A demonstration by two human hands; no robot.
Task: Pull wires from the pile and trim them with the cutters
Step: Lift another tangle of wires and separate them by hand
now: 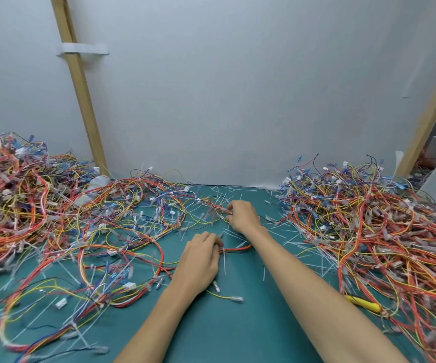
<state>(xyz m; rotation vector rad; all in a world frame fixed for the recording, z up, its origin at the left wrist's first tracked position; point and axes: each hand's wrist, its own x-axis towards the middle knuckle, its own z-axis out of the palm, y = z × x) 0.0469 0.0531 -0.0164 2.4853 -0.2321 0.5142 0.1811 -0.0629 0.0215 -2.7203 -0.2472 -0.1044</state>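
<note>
On the green bench (211, 326) the left hand (201, 258) lies knuckles up, its grip curled on the end of a red wire (237, 248) that runs right beneath the right forearm. Farther back, the right hand (243, 216) has its grip pinched on thin red and yellow strands (218, 209) trailing from the left pile (28, 205). The right pile (368, 218) heaps beside that arm; a yellow-handled tool (363, 303) lies at its near edge, part buried. White ties (290, 239) litter the bench
</note>
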